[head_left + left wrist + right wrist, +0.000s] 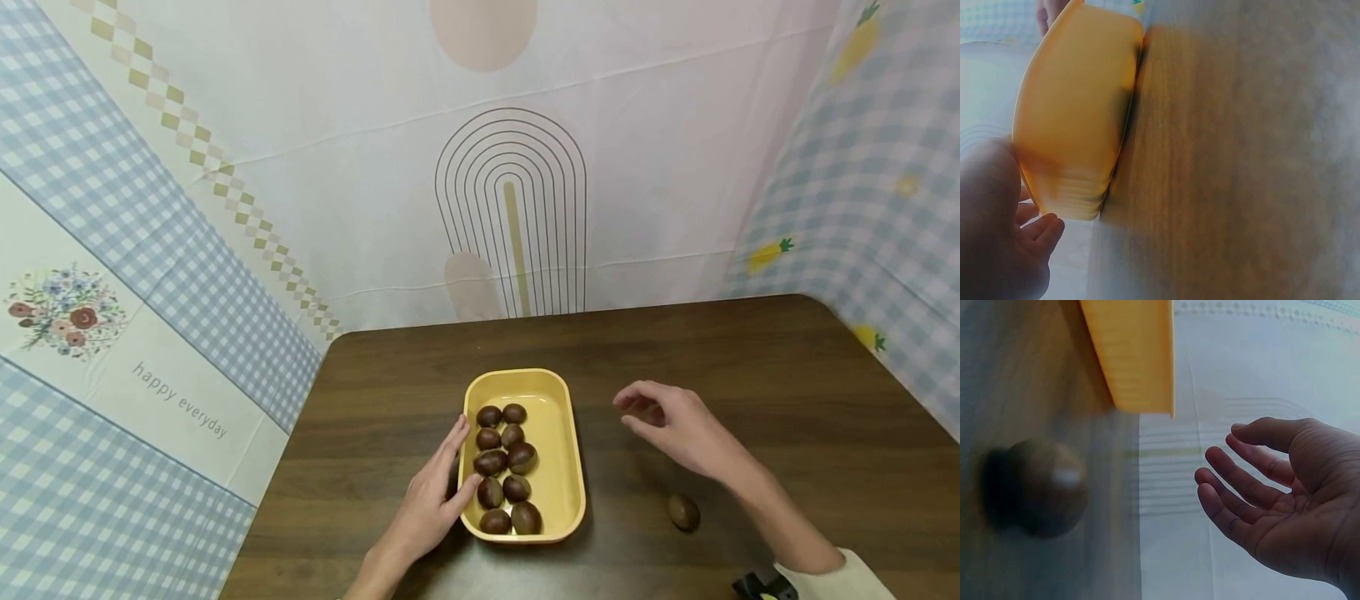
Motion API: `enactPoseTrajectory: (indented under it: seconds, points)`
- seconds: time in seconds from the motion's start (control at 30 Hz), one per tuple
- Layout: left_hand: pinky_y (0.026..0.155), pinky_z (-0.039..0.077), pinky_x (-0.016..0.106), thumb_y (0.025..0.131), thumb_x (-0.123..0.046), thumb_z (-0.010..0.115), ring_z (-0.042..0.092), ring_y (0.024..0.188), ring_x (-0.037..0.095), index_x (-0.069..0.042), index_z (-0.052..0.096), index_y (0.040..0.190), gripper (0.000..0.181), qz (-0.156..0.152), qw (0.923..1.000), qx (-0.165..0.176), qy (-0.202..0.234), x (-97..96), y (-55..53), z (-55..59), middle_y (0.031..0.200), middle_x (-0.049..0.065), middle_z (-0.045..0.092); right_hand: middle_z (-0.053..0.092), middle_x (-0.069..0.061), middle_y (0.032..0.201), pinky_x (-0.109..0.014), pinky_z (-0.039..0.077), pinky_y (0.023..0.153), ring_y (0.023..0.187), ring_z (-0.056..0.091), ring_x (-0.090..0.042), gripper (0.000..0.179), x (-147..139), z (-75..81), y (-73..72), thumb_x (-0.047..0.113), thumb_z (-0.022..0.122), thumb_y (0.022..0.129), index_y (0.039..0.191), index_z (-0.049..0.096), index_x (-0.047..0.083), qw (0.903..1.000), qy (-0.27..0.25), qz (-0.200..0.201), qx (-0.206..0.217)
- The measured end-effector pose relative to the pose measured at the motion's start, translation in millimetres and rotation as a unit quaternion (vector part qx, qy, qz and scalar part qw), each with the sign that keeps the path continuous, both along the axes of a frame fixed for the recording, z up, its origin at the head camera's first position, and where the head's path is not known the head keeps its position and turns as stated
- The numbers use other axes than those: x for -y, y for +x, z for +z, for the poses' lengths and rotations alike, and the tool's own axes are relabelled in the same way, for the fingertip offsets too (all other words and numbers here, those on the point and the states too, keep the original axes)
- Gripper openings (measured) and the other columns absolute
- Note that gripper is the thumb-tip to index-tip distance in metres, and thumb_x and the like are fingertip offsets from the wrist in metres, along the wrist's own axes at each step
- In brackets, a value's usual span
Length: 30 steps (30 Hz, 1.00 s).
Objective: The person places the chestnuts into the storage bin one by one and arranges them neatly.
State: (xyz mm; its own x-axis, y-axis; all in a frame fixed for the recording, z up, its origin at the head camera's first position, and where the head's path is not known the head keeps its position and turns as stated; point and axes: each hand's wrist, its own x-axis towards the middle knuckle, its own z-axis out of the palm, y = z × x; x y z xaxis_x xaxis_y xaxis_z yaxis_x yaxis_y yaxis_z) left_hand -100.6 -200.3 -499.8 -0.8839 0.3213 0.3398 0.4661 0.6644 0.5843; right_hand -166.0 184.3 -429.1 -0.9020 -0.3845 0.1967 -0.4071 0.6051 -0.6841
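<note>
In the head view a yellow tray (561, 467) holds several brown chestnuts (521, 457), bunched in two rough columns along its left side. My left hand (429, 498) rests against the tray's left rim, thumb and fingertips spread along the edge. From the left wrist view, its fingers (1049, 232) lie by one end of the tray's outer wall (1085, 94). To the right of the tray, my right hand (678, 423) hovers over the table, its fingers loosely bent around nothing. A single chestnut (683, 512) lies on the tabletop below that hand, blurred in the right wrist view.
The dark wooden table (360, 400) meets a patterned cloth backdrop (360, 208) along its far edge. Checked cloth hangs at the left and right sides. A small black device (765, 587) sits by the right sleeve (832, 579).
</note>
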Motion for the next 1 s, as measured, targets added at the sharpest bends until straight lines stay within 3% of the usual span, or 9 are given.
enactPoseTrajectory:
  seconds: [0.23, 0.47, 0.7, 1.0]
  points:
    - [0.118, 0.039, 0.055, 0.105, -0.022, 0.069, 0.037, 0.154, 0.023, -0.014, 0.033, 0.168, 0.073, -0.001, 0.9998, 0.016, 0.007, 1.9, 0.8, -0.2, 0.173, 0.006, 0.03, 0.074, 0.005, 0.104, -0.027, 0.057, 0.075, 0.089, 0.066, -0.005, 0.018, -28, -12.8, 21.9, 0.009, 0.077, 0.098, 0.115, 0.074, 0.014, 0.9999, 0.002, -0.013, 0.003]
    - [0.119, 0.039, 0.054, 0.105, -0.023, 0.069, 0.036, 0.154, 0.022, -0.017, 0.031, 0.168, 0.074, 0.0, 0.9998, 0.017, 0.009, 2.6, 0.1, -1.2, 0.174, 0.004, 0.03, 0.073, 0.006, 0.097, -0.025, 0.056, 0.067, 0.081, 0.062, 0.0, 0.021, -47, -37.8, 40.3, 0.003, 0.08, 0.093, 0.112, 0.074, 0.01, 0.9999, -0.011, 0.003, -0.006]
    - [0.119, 0.038, 0.055, 0.106, -0.025, 0.067, 0.036, 0.154, 0.022, -0.01, 0.034, 0.167, 0.071, -0.002, 0.9997, 0.02, 0.011, 2.8, 0.0, 0.6, 0.174, 0.006, 0.03, 0.072, 0.006, 0.1, -0.025, 0.055, 0.065, 0.083, 0.062, 0.0, 0.024, -50, -60.7, 54.5, 0.004, 0.082, 0.091, 0.112, 0.073, 0.012, 0.9989, -0.018, 0.037, 0.023]
    - [0.119, 0.038, 0.055, 0.105, -0.023, 0.068, 0.036, 0.154, 0.022, -0.009, 0.034, 0.167, 0.071, 0.0, 0.9997, 0.023, 0.011, 1.4, 0.6, 0.5, 0.174, 0.005, 0.029, 0.075, 0.002, 0.107, -0.026, 0.054, 0.066, 0.087, 0.062, -0.001, 0.03, -45, -67.9, 69.0, 0.007, 0.088, 0.086, 0.112, 0.074, 0.014, 0.9987, 0.01, 0.041, 0.028]
